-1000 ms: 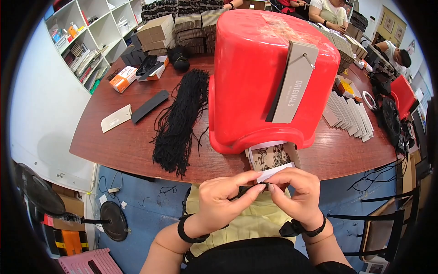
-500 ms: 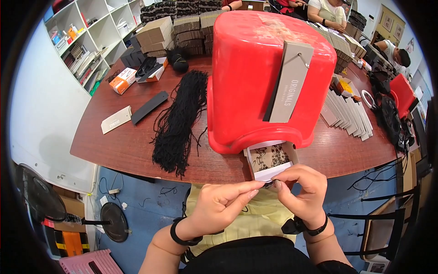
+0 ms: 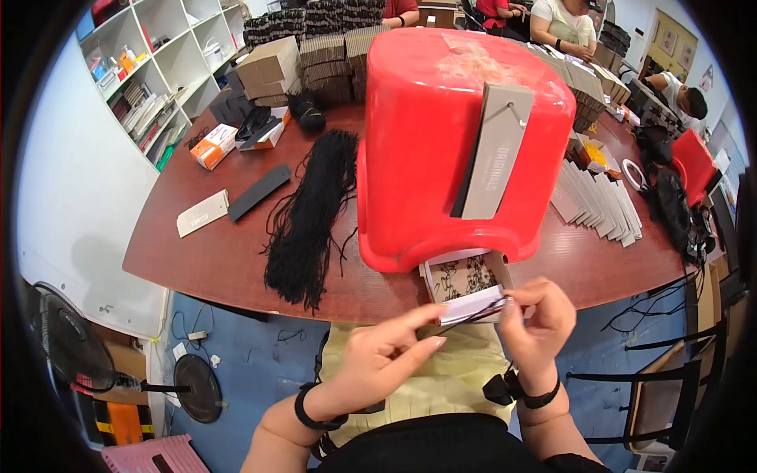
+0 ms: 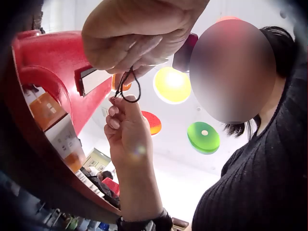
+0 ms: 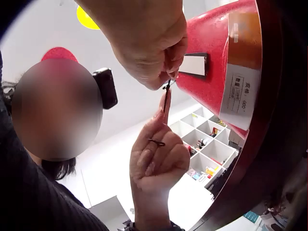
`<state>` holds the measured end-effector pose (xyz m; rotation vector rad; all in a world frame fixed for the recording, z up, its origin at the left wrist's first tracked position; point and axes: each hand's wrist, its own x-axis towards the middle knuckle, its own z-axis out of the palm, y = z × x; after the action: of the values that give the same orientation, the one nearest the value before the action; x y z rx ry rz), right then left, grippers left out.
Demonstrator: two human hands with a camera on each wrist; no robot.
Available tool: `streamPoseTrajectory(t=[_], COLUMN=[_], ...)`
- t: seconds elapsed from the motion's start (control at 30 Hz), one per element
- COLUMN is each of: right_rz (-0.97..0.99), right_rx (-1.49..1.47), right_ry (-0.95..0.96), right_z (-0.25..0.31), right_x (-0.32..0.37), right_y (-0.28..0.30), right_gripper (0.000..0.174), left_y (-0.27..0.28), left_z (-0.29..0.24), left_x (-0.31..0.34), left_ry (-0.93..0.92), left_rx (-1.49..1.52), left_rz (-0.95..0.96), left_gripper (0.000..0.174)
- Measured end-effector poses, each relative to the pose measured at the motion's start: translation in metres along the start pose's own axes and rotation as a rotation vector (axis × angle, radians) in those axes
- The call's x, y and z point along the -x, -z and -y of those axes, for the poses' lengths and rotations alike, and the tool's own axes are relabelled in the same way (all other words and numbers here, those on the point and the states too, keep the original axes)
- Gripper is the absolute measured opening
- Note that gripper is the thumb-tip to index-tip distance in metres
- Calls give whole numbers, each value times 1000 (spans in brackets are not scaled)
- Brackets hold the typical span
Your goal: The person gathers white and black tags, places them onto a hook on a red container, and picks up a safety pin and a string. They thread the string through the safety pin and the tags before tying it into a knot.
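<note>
A thin black cord (image 3: 471, 318) stretches between my two hands over the front of an open box. My left hand (image 3: 382, 351) pinches one end between thumb and index finger. At the other end, my right hand (image 3: 542, 323) pinches the cord with thumb and fingertips. The left wrist view shows a loop in the cord (image 4: 139, 91). A small dark wire piece (image 5: 157, 143) lies across the left hand's curled fingers in the right wrist view. Small dark wire pieces lie in the box (image 3: 509, 276), partly under a red plastic stool (image 3: 426, 173).
A grey tag (image 3: 493, 150) hangs on the stool. Left of it lie a bundle of black cords (image 3: 311, 221), a dark tag (image 3: 260, 191) and a beige tag (image 3: 203, 213). Fanned tags (image 3: 599, 201) lie on the right. Stacked cartons and other people are farther back.
My hands were close together at the box front and have drawn apart, the right one moving right and slightly up. The black cord now shows stretched between them.
</note>
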<state>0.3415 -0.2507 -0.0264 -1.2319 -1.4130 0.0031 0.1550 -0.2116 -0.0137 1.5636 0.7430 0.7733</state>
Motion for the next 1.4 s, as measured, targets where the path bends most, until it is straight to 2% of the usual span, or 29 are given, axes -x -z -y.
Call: streamPoseTrajectory(t=[0.07, 0.13, 0.17, 0.23, 0.27, 0.33, 0.4, 0.43, 0.47, 0.53, 0.57, 0.6, 0.67, 0.73, 0.77, 0.87, 0.97, 1.13, 1.2, 1.23, 1.4], right_rz=[-121, 67, 66, 87, 82, 270, 472, 506, 505, 528, 472, 376, 157, 119, 61, 59, 56, 15, 11, 5, 25], right_rx=[-162, -119, -118, -29, -27, -601, -904, -909, -913, -766, -761, -703, -612, -414, -418, -286, -246, -342, -347, -332, -257], right_ry=[-220, -196, -193, -7, -5, -267, -474, -555, -549, -670, -705, -651, -554, -471, -416, -336, -341, -345, -355, -356, -309], right_z=[-9, -20, -17, -6, -2, 5, 18, 17, 18, 18, 12, 10, 1, -8, -13, -26, -31, -36, -34, -36, -28], right_x=[8, 16, 13, 6, 7, 10, 5, 6, 2, -10, -10, -18, -28, -39, -42, -50, -52, -51, -51, -50, -57], right_y=[15, 30, 30, 24, 20, 12, 8, 8, 9, 13, 13, 12, 7, 10, 5, 2, 1, 7, 12, 13, 31], right_gripper=[7, 7, 7, 22, 22, 38, 42, 33, 33, 26, 22, 20, 19, 18, 19, 18, 15, 9, 8, 9, 12], left_y=[6, 12, 11, 6, 2, -9, -18, -20, -21, -19, -20, -20, -18, -17, -17, -23, -27, -31, -30, -33, -31], left_z=[1, -1, -3, -7, -8, -10, -13, -9, -9, -19, -25, -30, -19, -16, -14, -12, -16, -16, -14, -10, -20], left_x=[-2, -5, -8, -14, -17, -22, -30, -35, -39, -48, -50, -53, -72, -83, -87, -93, -95, -100, -103, -107, -110], left_ry=[-71, -300, -304, -476, -480, -509, -547, -587, -625, -549, -423, -296, -325, -325, -292, -265, -254, -282, -340, -433, -433], left_rx=[-71, -317, -317, -373, -374, -494, -523, -522, -522, -428, -375, -318, -172, -223, -243, -201, -187, -167, -146, -135, -152], left_rz=[-150, -150, -150, 0, 3, 130, 129, 72, 13, -1, -83, -164, -304, -358, -346, -334, -340, -319, -225, -274, -239], left_gripper=[15, 14, 14, 13, 13, 10, 10, 11, 12, 16, 20, 24, 32, 29, 27, 20, 14, 12, 12, 15, 16])
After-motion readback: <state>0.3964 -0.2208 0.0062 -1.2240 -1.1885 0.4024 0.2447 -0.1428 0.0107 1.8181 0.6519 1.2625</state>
